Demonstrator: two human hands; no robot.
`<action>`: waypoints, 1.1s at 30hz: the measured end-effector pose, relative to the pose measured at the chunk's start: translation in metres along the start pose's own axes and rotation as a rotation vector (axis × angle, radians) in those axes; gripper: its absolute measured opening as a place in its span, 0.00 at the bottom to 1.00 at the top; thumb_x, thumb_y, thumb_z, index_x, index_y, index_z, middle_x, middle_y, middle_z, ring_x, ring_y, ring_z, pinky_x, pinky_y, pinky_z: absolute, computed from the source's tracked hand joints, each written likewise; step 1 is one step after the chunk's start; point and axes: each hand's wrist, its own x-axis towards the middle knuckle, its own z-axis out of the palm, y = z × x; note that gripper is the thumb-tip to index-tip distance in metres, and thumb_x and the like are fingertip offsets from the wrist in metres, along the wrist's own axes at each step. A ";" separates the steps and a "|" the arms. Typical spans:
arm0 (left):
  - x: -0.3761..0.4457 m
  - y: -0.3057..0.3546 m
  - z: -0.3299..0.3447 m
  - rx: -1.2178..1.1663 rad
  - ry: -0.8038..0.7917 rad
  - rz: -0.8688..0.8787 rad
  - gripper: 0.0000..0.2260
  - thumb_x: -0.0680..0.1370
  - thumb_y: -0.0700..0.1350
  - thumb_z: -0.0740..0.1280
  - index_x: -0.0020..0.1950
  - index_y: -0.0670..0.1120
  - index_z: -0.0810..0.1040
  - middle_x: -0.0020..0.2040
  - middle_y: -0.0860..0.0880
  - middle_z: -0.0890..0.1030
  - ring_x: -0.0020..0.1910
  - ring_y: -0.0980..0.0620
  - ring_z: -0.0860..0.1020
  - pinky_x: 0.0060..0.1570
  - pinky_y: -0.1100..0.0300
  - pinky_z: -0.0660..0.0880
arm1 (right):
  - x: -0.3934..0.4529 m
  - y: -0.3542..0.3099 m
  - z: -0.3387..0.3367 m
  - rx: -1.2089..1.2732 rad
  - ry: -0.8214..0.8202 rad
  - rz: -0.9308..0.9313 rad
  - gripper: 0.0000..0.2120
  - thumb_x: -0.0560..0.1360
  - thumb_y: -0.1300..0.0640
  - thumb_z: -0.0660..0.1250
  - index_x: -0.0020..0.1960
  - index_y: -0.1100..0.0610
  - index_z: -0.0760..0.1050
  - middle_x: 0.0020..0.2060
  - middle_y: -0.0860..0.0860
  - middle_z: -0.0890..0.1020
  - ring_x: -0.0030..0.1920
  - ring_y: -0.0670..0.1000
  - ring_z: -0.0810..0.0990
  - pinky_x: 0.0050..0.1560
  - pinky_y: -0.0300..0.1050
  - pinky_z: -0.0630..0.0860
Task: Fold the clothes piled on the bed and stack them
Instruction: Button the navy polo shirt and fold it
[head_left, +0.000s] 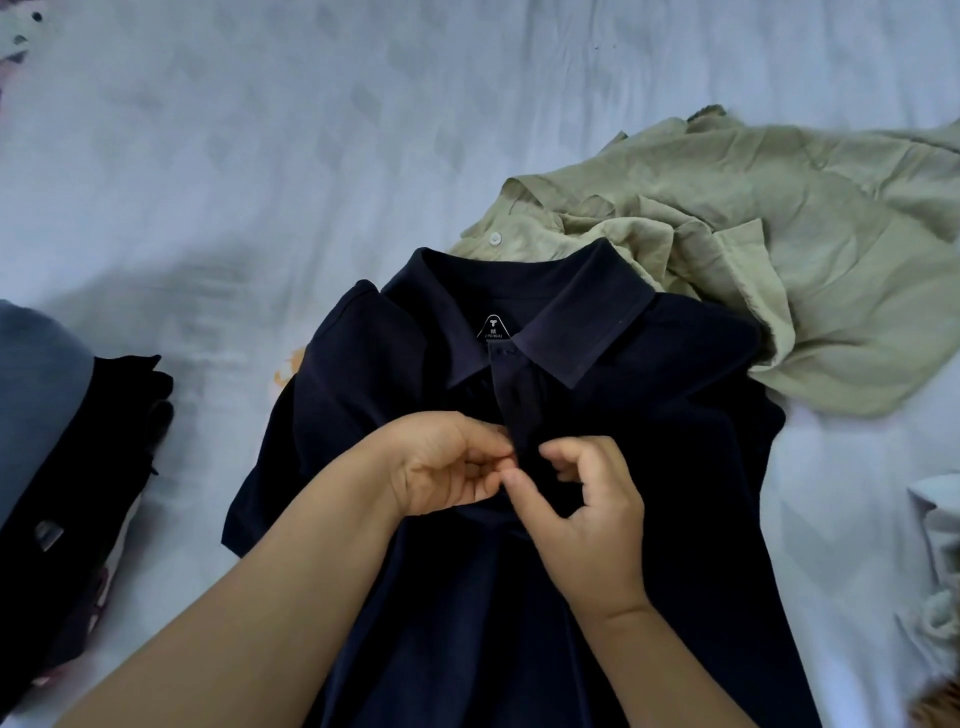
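A navy polo shirt (649, 467) lies face up in front of me on the bed, collar away from me, a size label showing inside the neck. My left hand (441, 467) and my right hand (587, 509) meet at the lower end of its button placket, the fingers of both pinching the fabric there. A crumpled olive-green button shirt (779, 249) lies behind the polo to the right, partly under its collar. At the left edge sits a dark stack of clothes (67, 493) with a grey-blue piece on top.
The pale blue patterned bedsheet (311, 130) covers the whole bed. A light grey-white garment (935, 571) shows at the right edge. A small orange-brown thing (940, 712) peeks in at the bottom right corner.
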 end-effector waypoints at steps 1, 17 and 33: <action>0.002 -0.001 0.000 0.000 0.007 -0.005 0.08 0.77 0.32 0.61 0.42 0.40 0.78 0.33 0.47 0.77 0.29 0.56 0.76 0.28 0.68 0.74 | -0.003 -0.001 0.002 0.014 -0.008 0.039 0.14 0.68 0.43 0.68 0.47 0.52 0.76 0.43 0.41 0.76 0.46 0.43 0.75 0.47 0.31 0.72; 0.014 0.000 0.004 0.155 0.061 -0.014 0.08 0.75 0.32 0.65 0.38 0.43 0.75 0.29 0.49 0.77 0.26 0.58 0.73 0.24 0.69 0.69 | -0.008 -0.004 0.024 0.231 0.182 0.258 0.01 0.70 0.52 0.68 0.40 0.48 0.76 0.35 0.44 0.78 0.39 0.44 0.77 0.41 0.30 0.71; 0.018 0.000 0.008 0.115 0.108 0.021 0.05 0.76 0.35 0.66 0.41 0.42 0.78 0.32 0.47 0.80 0.31 0.56 0.78 0.31 0.67 0.76 | 0.006 0.003 0.011 0.893 0.012 0.752 0.07 0.75 0.65 0.64 0.39 0.57 0.75 0.32 0.48 0.80 0.37 0.44 0.79 0.42 0.34 0.76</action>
